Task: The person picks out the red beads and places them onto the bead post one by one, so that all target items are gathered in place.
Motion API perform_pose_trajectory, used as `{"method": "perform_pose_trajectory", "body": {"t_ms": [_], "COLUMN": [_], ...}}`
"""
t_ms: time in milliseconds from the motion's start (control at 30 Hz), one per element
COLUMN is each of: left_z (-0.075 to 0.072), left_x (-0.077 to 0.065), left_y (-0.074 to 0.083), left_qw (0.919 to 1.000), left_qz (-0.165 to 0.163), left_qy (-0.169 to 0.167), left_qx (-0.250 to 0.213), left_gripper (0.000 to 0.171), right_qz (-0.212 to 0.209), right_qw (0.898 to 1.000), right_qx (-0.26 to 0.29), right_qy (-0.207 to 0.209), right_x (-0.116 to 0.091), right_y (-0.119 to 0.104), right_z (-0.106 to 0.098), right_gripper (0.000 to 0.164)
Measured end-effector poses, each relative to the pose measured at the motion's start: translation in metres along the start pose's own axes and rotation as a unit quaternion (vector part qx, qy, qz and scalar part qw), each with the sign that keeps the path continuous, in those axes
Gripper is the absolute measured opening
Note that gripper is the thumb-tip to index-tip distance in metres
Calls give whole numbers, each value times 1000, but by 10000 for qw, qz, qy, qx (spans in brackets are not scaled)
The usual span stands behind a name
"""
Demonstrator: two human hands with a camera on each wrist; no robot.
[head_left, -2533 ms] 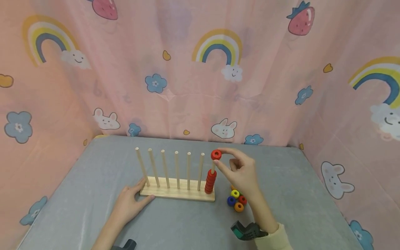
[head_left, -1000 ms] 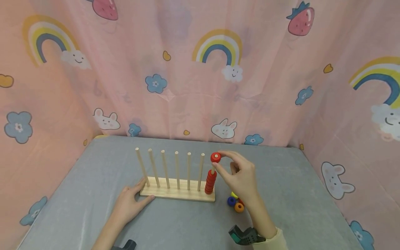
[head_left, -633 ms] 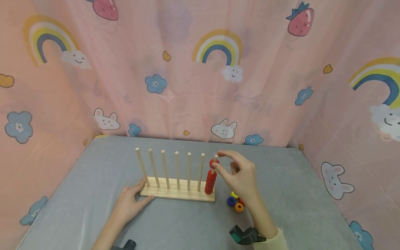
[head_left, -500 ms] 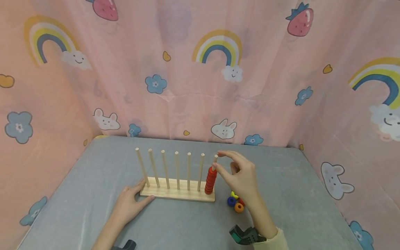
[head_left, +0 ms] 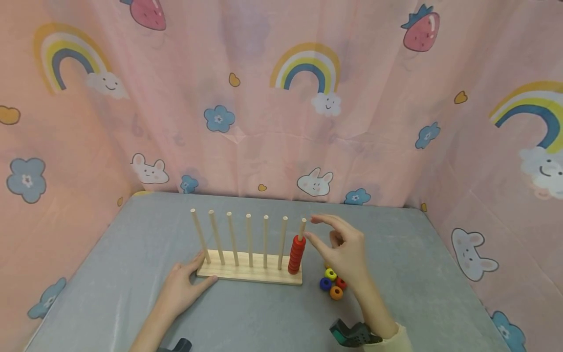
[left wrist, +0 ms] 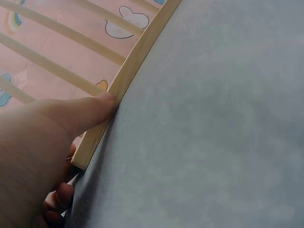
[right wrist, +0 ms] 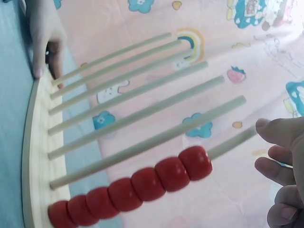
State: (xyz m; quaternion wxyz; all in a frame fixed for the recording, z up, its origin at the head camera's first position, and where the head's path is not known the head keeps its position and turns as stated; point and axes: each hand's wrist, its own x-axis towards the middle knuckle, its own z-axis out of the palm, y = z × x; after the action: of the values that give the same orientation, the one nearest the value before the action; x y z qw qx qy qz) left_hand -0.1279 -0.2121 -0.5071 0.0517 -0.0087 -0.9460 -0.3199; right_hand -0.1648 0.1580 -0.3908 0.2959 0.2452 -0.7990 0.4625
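A wooden peg rack (head_left: 250, 274) stands on the grey table with a row of upright pegs. The rightmost peg carries a stack of red beads (head_left: 296, 255); its bare tip shows above them. My left hand (head_left: 178, 288) grips the rack's left end, the thumb (left wrist: 92, 111) along the front edge and the fingers partly hidden behind. Beside the top of the beaded peg is my right hand (head_left: 345, 249), thumb and forefinger spread apart around nothing. In the right wrist view the red beads (right wrist: 147, 183) touch one another in a line down to the base.
Right of the rack lies a small cluster of loose beads, among them a blue bead (head_left: 322, 287), an orange bead (head_left: 336, 297) and a yellow bead (head_left: 327, 277). Behind the table (head_left: 246, 322) hangs a pink patterned curtain (head_left: 264, 156).
A red bead pinched in my right hand was set on the rightmost peg, released, and slid down onto the stack. The right hand then drew slightly right. The left hand stayed put.
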Motion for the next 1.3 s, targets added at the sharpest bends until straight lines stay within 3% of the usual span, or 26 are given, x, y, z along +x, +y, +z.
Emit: {"method": "perform_pose_trajectory", "body": {"t_ms": [267, 767, 1000, 1300], "left_z": [2, 0, 1, 1], "left_x": [0, 0, 0, 1], "left_y": [-1, 0, -1, -1], "left_qw": [10000, 10000, 10000, 10000], "left_qz": [39, -17, 18, 56], "left_qy": [43, -64, 2, 30], "left_qx": [-9, -46, -10, 17], "left_gripper": [81, 83, 83, 82], "right_qz": [285, 1384, 2096, 2360], "right_qw": [9990, 9868, 9718, 9690], "right_qx": [-345, -802, -902, -492], "right_qy": [-72, -266, -597, -550], "right_x": [-13, -56, -81, -104], "right_y": [18, 44, 52, 66], "right_z": [-20, -53, -54, -47], "right_gripper": [34, 27, 26, 27]}}
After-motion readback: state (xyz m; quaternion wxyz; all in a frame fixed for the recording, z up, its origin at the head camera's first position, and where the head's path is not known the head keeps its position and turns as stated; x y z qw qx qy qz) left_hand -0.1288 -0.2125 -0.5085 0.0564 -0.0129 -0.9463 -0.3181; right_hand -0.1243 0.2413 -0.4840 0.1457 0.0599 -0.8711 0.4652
